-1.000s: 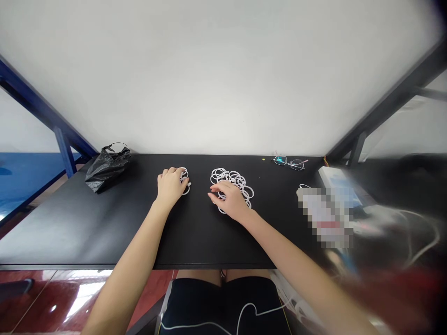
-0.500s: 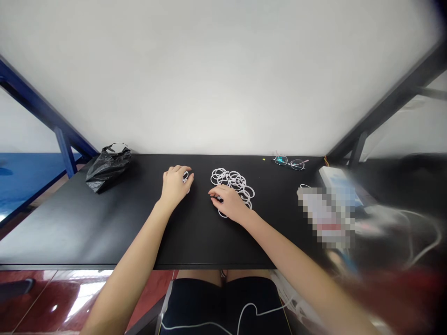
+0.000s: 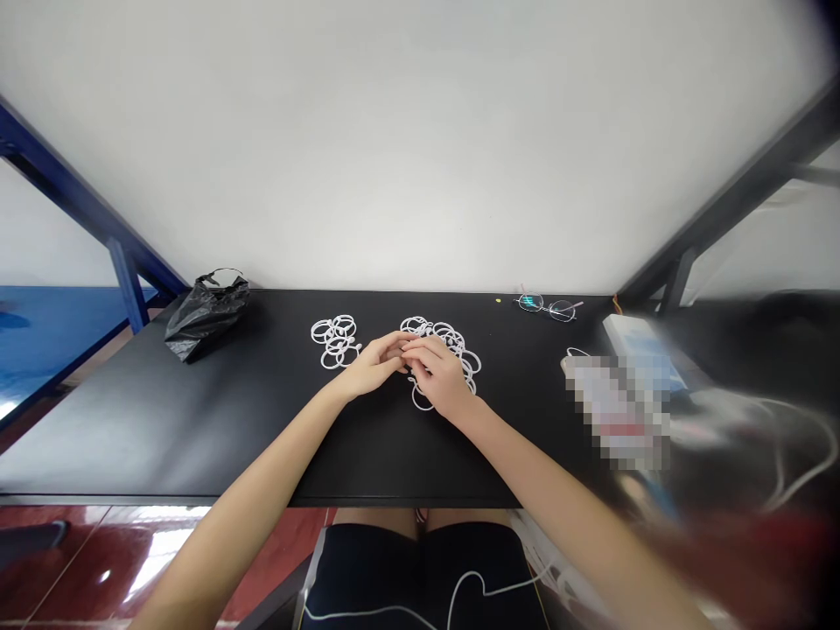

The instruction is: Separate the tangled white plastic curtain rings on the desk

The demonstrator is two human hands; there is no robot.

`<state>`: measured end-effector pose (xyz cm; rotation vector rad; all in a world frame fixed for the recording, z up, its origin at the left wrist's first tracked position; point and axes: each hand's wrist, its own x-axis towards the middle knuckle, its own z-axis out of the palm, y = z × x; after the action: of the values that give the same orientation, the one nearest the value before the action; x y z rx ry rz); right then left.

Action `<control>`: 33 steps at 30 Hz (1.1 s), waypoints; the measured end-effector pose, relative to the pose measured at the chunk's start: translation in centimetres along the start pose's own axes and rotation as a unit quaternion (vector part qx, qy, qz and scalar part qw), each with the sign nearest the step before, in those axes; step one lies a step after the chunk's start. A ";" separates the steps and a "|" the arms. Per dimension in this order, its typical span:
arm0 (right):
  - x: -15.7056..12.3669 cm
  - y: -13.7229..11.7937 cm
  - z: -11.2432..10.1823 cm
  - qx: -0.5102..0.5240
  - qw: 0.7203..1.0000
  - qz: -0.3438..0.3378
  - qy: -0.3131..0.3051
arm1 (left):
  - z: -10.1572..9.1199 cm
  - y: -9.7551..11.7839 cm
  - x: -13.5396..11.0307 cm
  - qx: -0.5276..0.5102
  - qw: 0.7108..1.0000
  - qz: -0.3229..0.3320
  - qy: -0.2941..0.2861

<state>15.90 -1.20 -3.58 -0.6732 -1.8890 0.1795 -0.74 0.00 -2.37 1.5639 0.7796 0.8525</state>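
Two heaps of white plastic rings lie on a black table (image 3: 197, 420). The smaller heap (image 3: 334, 339) lies uncovered at the left. The larger heap (image 3: 452, 346) lies at the middle, partly under my right hand (image 3: 438, 376). My left hand (image 3: 373, 363) has come beside the right one, and their fingertips meet at the larger heap's left edge. The fingers of both hands are pinched together there on a white ring, which is mostly hidden by the fingers.
A crumpled black plastic bag (image 3: 205, 315) sits at the back left. A pair of glasses (image 3: 548, 306) lies at the back right near the wall. Boxes and white cables (image 3: 774, 437) crowd the right end. Blue and dark frame struts rise at both sides.
My left hand has left the smaller heap, which now lies uncovered, and moved right to meet my right hand at the larger heap.
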 end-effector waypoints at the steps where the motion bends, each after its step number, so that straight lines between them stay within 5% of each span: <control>1: 0.0 -0.1 0.0 -0.002 1.000 -0.006 0.006 | 0.0 0.1 0.0 -0.021 1.000 0.003 -0.004; 12: 0.1 -1.0 -0.2 0.028 0.996 -0.062 -0.049 | 0.2 0.2 0.0 0.052 0.998 0.035 0.030; 24: 0.1 -0.5 -0.1 -0.043 0.997 -0.024 0.062 | -0.2 0.2 0.1 -0.161 0.978 -0.089 0.094; 33: -0.2 -0.8 0.0 0.005 0.999 0.009 0.053 | 0.0 0.4 0.1 -0.130 0.985 -0.094 0.070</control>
<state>15.70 -1.95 -3.40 -0.6803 -1.7795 0.1616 -0.69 0.01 -1.93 1.1907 0.8648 0.8938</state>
